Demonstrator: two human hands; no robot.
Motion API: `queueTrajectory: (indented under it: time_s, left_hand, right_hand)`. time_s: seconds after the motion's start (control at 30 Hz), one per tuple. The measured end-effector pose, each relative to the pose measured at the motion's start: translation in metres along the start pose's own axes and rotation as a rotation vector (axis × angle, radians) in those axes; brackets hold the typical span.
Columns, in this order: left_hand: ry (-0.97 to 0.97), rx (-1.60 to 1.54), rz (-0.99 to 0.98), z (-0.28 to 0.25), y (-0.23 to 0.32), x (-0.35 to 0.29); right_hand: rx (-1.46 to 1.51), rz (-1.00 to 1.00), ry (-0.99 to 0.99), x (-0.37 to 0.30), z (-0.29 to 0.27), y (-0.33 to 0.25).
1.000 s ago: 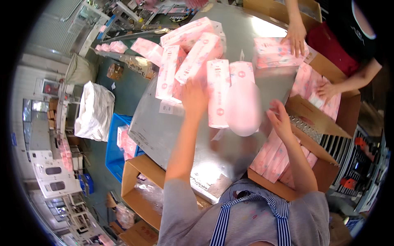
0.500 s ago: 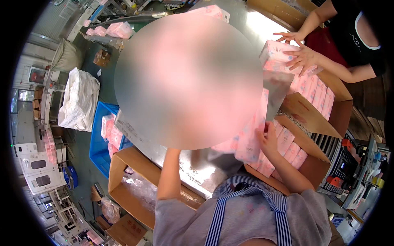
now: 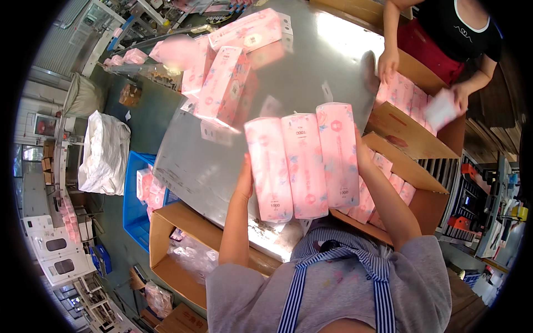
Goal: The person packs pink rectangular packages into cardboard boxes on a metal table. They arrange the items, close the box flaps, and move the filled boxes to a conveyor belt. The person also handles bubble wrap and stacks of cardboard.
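Note:
Three pink soft tissue packs (image 3: 302,166) stand side by side in a row above the near part of the metal table. My left hand (image 3: 244,175) presses the outer side of the leftmost pack. Against the rightmost pack's outer side is my right hand (image 3: 363,155), so the row is clamped between both palms; the packs partly hide my fingers. Just right of my right hand, an open cardboard box (image 3: 425,208) holds several similar packs (image 3: 397,191). More tissue packs (image 3: 225,86) lie loosely at the table's far left.
A metal table (image 3: 183,150) spans the middle. Across it, a co-worker's hands (image 3: 388,66) are at another packed carton (image 3: 413,136), one with a blurred pack. On the left are a blue crate (image 3: 136,213) with packs, a carton of clear plastic (image 3: 180,213) and a white sack (image 3: 105,152).
Three packs now show upright between my hands; a blur hid much of the earlier view. My right hand has risen slightly. The co-worker's hands have moved from packs at the table's edge to the carton.

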State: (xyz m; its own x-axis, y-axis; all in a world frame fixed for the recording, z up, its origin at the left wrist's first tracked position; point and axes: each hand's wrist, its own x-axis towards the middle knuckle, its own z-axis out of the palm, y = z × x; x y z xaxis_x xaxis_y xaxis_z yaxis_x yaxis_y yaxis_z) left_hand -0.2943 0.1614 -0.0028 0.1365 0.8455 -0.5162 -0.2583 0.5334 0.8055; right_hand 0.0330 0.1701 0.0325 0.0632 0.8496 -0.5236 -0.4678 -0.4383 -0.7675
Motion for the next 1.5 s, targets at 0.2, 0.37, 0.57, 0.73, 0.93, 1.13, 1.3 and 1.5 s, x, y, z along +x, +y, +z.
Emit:
queueTrajectory:
  time_s: [0.2, 0.37, 0.57, 0.73, 0.93, 1.13, 1.3, 1.5]
  left_hand:
    - [-0.072, -0.289, 0.273, 0.038, 0.016, -0.083]
    - [0.197, 0.013, 0.1, 0.104, 0.002, -0.09]
    - [-0.141, 0.056, 0.056, 0.208, -0.017, -0.092]
    - [-0.48, 0.022, -0.19, 0.318, -0.097, -0.108]
    - [-0.361, -0.003, -0.537, 0.357, -0.169, -0.085]
    - [-0.397, 1.334, 0.97, 0.378, -0.175, -0.08]
    - [-0.385, 1.622, 0.65, 0.418, -0.18, -0.031]
    - [-0.297, 2.096, 0.717, 0.432, -0.209, -0.036]
  right_hand:
    - [-0.111, -0.376, -0.057, -0.074, -0.031, -0.015]
    - [-0.015, -0.329, 0.041, -0.118, -0.074, 0.021]
    - [0.334, -0.375, 0.318, -0.22, -0.185, 0.024]
    - [0.342, -0.522, 0.724, -0.32, -0.26, -0.001]
    - [-0.044, -0.497, 0.914, -0.29, -0.302, 0.045]
    - [-1.333, -0.467, 0.666, -0.247, -0.293, 0.022]
    - [-1.277, -0.423, 0.503, -0.14, -0.37, -0.001]
    - [-1.54, -0.198, 0.485, -0.111, -0.372, 0.022]
